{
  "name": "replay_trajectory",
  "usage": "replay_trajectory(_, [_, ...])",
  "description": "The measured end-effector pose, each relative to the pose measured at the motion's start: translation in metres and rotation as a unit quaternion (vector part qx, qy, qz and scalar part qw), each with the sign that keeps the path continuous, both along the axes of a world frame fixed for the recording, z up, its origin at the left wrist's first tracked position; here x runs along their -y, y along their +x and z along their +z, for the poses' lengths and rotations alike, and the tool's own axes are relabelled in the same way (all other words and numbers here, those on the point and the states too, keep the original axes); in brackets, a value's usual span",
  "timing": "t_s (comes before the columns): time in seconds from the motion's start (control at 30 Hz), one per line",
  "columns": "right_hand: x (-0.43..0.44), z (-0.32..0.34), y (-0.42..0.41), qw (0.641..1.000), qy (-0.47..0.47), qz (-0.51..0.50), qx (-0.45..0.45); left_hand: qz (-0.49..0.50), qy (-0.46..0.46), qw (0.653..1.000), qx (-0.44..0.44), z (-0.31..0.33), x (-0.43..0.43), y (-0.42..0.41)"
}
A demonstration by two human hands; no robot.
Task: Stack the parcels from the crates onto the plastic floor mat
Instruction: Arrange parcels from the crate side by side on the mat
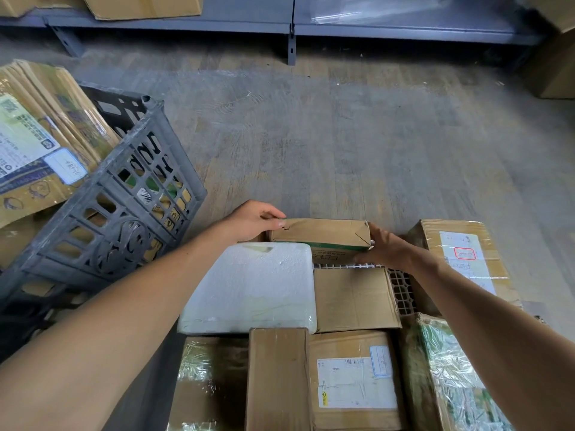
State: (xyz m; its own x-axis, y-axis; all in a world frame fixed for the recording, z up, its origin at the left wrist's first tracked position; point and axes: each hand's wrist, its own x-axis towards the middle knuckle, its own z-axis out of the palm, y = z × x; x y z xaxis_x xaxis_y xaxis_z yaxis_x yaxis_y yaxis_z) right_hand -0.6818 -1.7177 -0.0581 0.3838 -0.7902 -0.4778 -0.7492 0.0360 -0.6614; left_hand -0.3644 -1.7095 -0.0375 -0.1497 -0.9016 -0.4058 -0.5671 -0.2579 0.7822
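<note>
In the centre of the frame, the small cardboard box [320, 233] rests on another parcel [329, 256] at the far edge of the white mat [401, 290]. The left hand [253, 219] curls over its left end and the right hand [387, 248] clasps its right end. Creased and dented, the box looks light and soft-walled, so holding it by the ends near the corners seems safest.

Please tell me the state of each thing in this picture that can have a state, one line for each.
left grip: holds the brown parcel's left end.
right grip: holds its right end.
brown parcel: held at both ends, above another box, creased.
white foam box: lying flat, closed.
grey crate: parcels inside.
labelled box: closed, label up.
floor mat: mostly covered by parcels.
</note>
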Motion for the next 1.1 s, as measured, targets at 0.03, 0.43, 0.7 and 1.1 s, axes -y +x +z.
replay_trajectory(0.03, [0.000,-0.001,0.000,1.000,-0.001,-0.003,0.001,-0.001,-0.001,1.000,0.004,-0.001,0.000,-0.001])
replay_trajectory(0.43, [0.024,0.050,-0.001,0.974,-0.006,-0.075,0.213,-0.006,-0.029,0.999,0.041,0.012,0.012,-0.008])
replay_trajectory(0.7, [0.054,0.144,0.035,0.954,-0.268,0.109,-0.075,-0.014,-0.008,0.998,-0.058,0.035,0.021,-0.043])
replay_trajectory(1.1, [0.019,0.094,0.085,0.850,-0.326,0.270,-0.314,-0.098,-0.013,0.995,0.005,0.031,0.013,-0.060])
